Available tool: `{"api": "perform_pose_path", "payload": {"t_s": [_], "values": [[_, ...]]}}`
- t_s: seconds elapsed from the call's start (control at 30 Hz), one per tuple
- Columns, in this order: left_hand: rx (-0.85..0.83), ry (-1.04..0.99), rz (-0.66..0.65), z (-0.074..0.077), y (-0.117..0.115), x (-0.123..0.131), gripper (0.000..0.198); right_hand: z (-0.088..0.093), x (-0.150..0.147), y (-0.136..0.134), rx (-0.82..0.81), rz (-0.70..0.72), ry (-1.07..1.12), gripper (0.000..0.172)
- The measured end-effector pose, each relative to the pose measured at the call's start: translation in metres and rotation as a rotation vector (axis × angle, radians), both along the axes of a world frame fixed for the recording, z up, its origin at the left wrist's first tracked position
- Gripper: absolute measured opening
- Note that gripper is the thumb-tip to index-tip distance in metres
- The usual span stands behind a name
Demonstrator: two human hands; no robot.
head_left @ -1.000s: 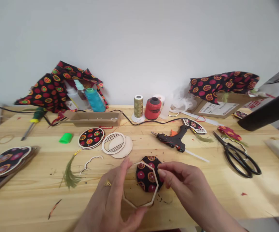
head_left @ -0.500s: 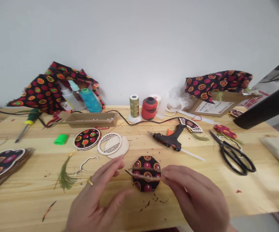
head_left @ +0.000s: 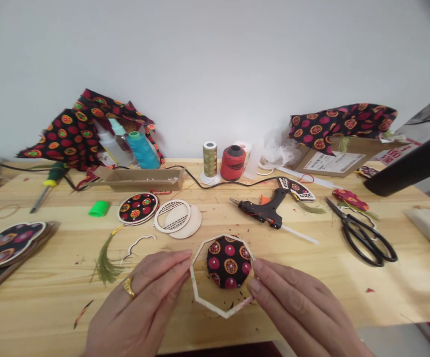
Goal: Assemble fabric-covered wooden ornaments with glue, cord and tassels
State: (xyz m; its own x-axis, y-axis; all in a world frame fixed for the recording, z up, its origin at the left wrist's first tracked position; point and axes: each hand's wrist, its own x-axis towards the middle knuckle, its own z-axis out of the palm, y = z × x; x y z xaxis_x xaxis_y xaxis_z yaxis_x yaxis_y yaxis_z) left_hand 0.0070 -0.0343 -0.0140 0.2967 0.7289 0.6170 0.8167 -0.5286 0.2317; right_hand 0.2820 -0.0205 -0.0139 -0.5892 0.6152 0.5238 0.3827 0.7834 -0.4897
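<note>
A thin pale wooden octagonal frame [head_left: 212,308] is held up above the table, its flat face turned toward me. My right hand [head_left: 300,302] pinches its right edge between thumb and fingers. At the left edge, my left hand [head_left: 144,302], with a gold ring on one finger, has its fingertips closed on the frame; the thumb is mostly hidden. Through the frame's opening I see an octagonal fabric-covered piece [head_left: 222,270], black with red and orange round motifs and small shiny beads, lying on the table.
A black glue gun [head_left: 261,210] and black-handled scissors [head_left: 363,235] lie to the right. Left of centre are a round fabric piece [head_left: 138,208], wooden discs [head_left: 190,222], a green tassel [head_left: 107,263] and a green cap [head_left: 98,208]. Thread spools [head_left: 232,163] stand at the back.
The frame has turned from edge-on to face-on. My left hand, apart from it before, has closed on its left edge. The view has shifted slightly.
</note>
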Motion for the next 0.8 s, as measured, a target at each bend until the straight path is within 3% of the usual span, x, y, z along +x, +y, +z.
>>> {"api": "perform_pose_path", "payload": {"t_s": [0.1,0.2,0.33,0.43,0.57,0.67,0.8], "values": [[-0.007,-0.027,-0.010,0.001,-0.003,-0.001,0.026,0.002,-0.002,-0.001,-0.008,-0.036,0.028,0.057],[-0.062,-0.093,-0.018,0.000,-0.006,0.002,0.018,0.008,-0.011,0.002,-0.065,-0.229,0.124,0.041],[-0.367,-0.210,0.033,-0.007,-0.004,0.012,0.008,0.015,-0.028,0.018,-0.437,-0.493,0.229,0.009],[-0.653,-0.268,0.139,-0.010,0.006,0.021,0.014,0.013,-0.036,0.038,-0.742,-0.528,0.235,0.011],[-0.851,-0.334,0.240,-0.007,0.023,0.030,0.026,0.001,-0.039,0.060,-0.843,-0.530,0.149,0.014],[-0.864,-0.287,0.248,-0.007,0.028,0.033,0.028,-0.008,-0.040,0.067,-0.848,-0.529,0.104,0.015],[-0.760,-0.197,0.247,-0.016,0.024,0.031,0.024,-0.014,-0.041,0.066,-0.840,-0.523,0.078,0.015]]}}
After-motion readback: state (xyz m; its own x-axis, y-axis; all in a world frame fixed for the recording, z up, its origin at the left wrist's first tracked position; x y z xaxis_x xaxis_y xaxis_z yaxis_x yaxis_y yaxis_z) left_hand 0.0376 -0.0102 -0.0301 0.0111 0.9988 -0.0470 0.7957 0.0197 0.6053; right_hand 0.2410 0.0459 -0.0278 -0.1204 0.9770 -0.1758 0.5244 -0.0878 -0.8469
